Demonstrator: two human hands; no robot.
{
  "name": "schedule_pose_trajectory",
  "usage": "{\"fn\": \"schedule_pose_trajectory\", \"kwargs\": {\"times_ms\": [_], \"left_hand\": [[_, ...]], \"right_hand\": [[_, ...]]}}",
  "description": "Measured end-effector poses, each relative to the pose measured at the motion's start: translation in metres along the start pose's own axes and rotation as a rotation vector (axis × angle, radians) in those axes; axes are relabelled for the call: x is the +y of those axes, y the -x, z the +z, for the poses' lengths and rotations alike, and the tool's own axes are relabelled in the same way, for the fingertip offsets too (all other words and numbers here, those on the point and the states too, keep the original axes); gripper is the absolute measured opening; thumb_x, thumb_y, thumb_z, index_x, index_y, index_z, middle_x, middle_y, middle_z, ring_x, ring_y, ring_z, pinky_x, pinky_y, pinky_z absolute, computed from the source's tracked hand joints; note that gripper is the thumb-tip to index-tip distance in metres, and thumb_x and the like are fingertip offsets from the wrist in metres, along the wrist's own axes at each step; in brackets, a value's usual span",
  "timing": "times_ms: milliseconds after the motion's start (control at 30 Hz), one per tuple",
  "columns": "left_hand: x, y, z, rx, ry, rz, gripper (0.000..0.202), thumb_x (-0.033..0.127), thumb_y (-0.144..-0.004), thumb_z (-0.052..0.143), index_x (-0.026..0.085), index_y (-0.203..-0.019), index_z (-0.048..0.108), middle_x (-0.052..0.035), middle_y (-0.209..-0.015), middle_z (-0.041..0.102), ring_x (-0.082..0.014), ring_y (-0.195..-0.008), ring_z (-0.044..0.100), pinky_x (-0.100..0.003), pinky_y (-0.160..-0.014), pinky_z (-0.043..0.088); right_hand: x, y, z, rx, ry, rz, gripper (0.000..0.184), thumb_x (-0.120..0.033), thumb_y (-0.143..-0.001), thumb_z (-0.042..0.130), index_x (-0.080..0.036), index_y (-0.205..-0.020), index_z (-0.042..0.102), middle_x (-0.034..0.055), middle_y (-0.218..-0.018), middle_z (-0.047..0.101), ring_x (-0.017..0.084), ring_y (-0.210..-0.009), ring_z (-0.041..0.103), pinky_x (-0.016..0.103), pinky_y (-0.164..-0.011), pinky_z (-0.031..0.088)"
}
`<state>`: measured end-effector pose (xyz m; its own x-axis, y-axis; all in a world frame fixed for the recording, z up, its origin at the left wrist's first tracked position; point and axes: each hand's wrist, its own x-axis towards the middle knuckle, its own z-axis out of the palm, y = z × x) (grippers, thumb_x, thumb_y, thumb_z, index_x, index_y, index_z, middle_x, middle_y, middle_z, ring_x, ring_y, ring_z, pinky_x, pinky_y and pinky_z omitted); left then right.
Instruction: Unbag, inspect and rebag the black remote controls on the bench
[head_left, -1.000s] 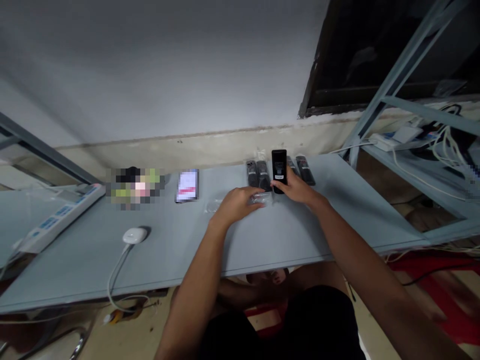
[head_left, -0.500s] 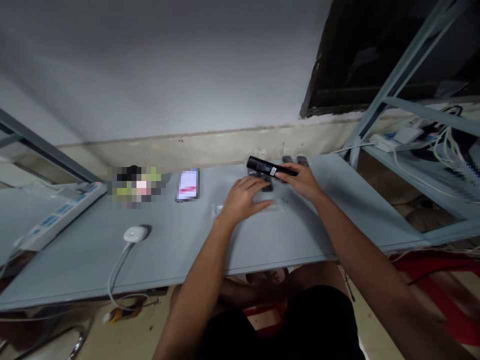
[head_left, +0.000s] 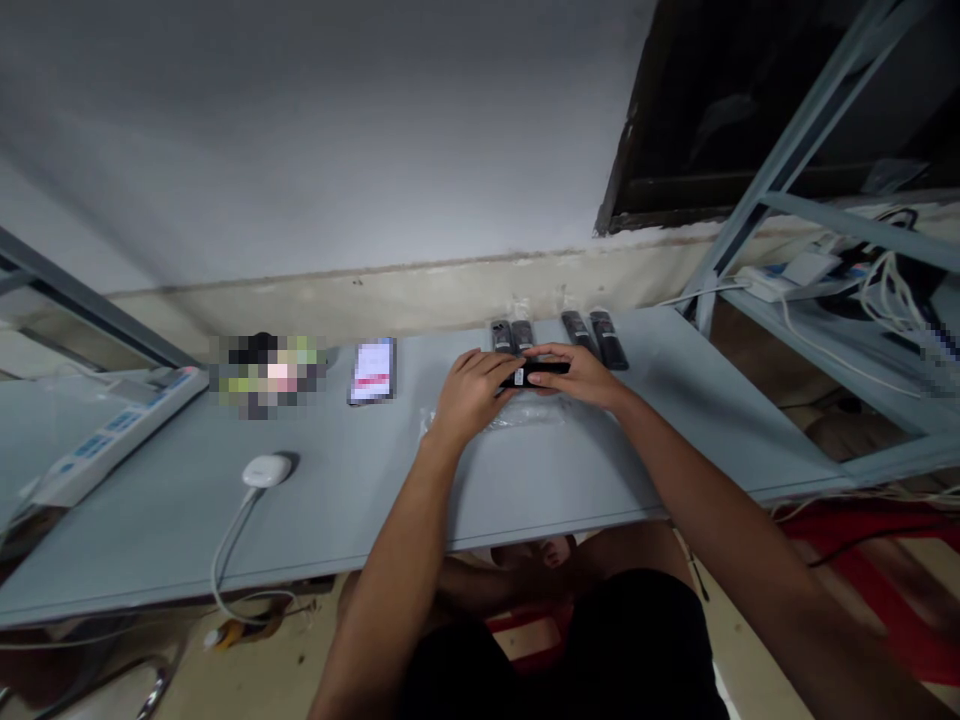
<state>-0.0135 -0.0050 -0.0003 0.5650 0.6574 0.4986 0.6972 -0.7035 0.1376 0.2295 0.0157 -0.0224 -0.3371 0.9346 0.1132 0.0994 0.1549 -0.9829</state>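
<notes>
Black device (head_left: 525,374) hides partly behind left hand (head_left: 471,390) and right hand (head_left: 583,377).

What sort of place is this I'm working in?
Probably a small, makeshift indoor workstation: a blue-grey table, a power strip toward its left end, and dark remote-like handsets laid out near its back edge.

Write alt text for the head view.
A left hand and right hand hold a black device sideways between them over a table. Beyond them, four dark devices lie in two pairs near the wall; clear plastic lies by the hands, and a lit phone to the left.
</notes>
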Motion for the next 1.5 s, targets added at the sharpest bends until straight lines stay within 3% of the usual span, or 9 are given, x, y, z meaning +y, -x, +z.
{"fn": "schedule_pose_trajectory", "kwargs": {"times_ms": [67, 167, 300, 600, 833, 1067, 1167, 1300, 1500], "left_hand": [[-0.001, 0.0, -0.001, -0.02, -0.004, -0.033, 0.041, 0.026, -0.096, 0.073, 0.026, -0.137, 0.069, -0.0069, -0.137, 0.075, -0.0271, -0.122, 0.07, -0.049, -0.117, 0.045], [-0.002, 0.002, -0.003, -0.036, -0.007, -0.112, 0.042, 0.026, -0.095, 0.075, 0.026, -0.136, 0.069, -0.0064, -0.135, 0.075, -0.0278, -0.119, 0.071, -0.046, -0.107, 0.051], [-0.001, 0.002, -0.006, -0.053, -0.014, -0.183, 0.044, 0.029, -0.094, 0.076, 0.026, -0.137, 0.068, -0.006, -0.132, 0.076, -0.028, -0.115, 0.073, -0.044, -0.097, 0.053], [0.002, 0.001, -0.014, -0.13, -0.022, -0.277, 0.043, 0.029, -0.094, 0.076, 0.03, -0.136, 0.07, -0.0051, -0.131, 0.077, -0.0283, -0.113, 0.075, -0.043, -0.099, 0.054], [-0.02, 0.011, -0.018, -0.054, -0.009, -0.364, 0.037, 0.024, -0.093, 0.073, 0.024, -0.131, 0.07, -0.0094, -0.126, 0.077, -0.0305, -0.117, 0.071, -0.044, -0.101, 0.055], [-0.033, 0.015, -0.012, -0.047, 0.096, -0.307, 0.037, 0.016, -0.09, 0.068, 0.02, -0.127, 0.067, -0.0128, -0.123, 0.074, -0.0322, -0.114, 0.069, -0.049, -0.102, 0.055], [-0.034, 0.015, -0.011, -0.031, 0.128, -0.292, 0.035, 0.016, -0.09, 0.068, 0.02, -0.124, 0.066, -0.0127, -0.122, 0.073, -0.0315, -0.113, 0.067, -0.05, -0.102, 0.056], [-0.037, 0.016, -0.013, -0.01, 0.144, -0.274, 0.034, 0.014, -0.089, 0.068, 0.019, -0.123, 0.066, -0.0131, -0.121, 0.072, -0.0306, -0.114, 0.066, -0.05, -0.105, 0.055], [-0.038, 0.016, -0.013, 0.004, 0.146, -0.26, 0.036, 0.012, -0.087, 0.07, 0.019, -0.122, 0.065, -0.0121, -0.121, 0.072, -0.0307, -0.115, 0.064, -0.05, -0.107, 0.053]], "right_hand": [[0.003, -0.002, -0.002, 0.045, 0.188, -0.008, 0.052, -0.051, -0.08, 0.086, -0.021, -0.123, 0.079, 0.0061, -0.093, 0.079, 0.02, -0.075, 0.072, 0.031, -0.065, 0.06], [0.006, -0.004, -0.008, 0.135, 0.444, -0.039, 0.049, -0.055, -0.082, 0.083, -0.019, -0.115, 0.082, -0.0021, -0.061, 0.062, 0.014, -0.056, 0.055, 0.027, -0.054, 0.043], [0.007, -0.007, -0.014, 0.207, 0.486, -0.103, 0.051, -0.058, -0.08, 0.084, -0.019, -0.113, 0.083, -0.0055, -0.056, 0.05, 0.012, -0.053, 0.045, 0.027, -0.054, 0.036], [0.001, -0.004, -0.013, 0.153, 0.385, -0.046, 0.049, -0.052, -0.08, 0.085, -0.019, -0.115, 0.08, 0.0005, -0.061, 0.069, 0.018, -0.058, 0.065, 0.029, -0.058, 0.048], [0.008, -0.006, -0.026, 0.228, 0.291, -0.031, 0.039, -0.05, -0.08, 0.084, -0.023, -0.104, 0.071, 0.0042, -0.084, 0.075, 0.02, -0.067, 0.074, 0.028, -0.055, 0.05], [0.016, -0.012, -0.029, 0.228, 0.221, -0.167, 0.03, -0.05, -0.085, 0.08, -0.024, -0.1, 0.079, 0.0073, -0.098, 0.078, 0.023, -0.088, 0.075, 0.04, -0.084, 0.062], [0.014, -0.013, -0.029, 0.194, 0.175, -0.264, 0.027, -0.051, -0.08, 0.085, -0.026, -0.091, 0.083, 0.0096, -0.118, 0.077, 0.026, -0.112, 0.072, 0.045, -0.102, 0.058], [0.014, -0.013, -0.031, 0.187, 0.208, -0.232, 0.026, -0.048, -0.082, 0.086, -0.027, -0.098, 0.087, 0.0101, -0.127, 0.076, 0.027, -0.124, 0.069, 0.047, -0.111, 0.054], [0.016, -0.013, -0.032, 0.185, 0.323, -0.185, 0.036, -0.037, -0.083, 0.086, -0.028, -0.117, 0.085, 0.0099, -0.131, 0.075, 0.027, -0.114, 0.072, 0.042, -0.094, 0.061]]}}
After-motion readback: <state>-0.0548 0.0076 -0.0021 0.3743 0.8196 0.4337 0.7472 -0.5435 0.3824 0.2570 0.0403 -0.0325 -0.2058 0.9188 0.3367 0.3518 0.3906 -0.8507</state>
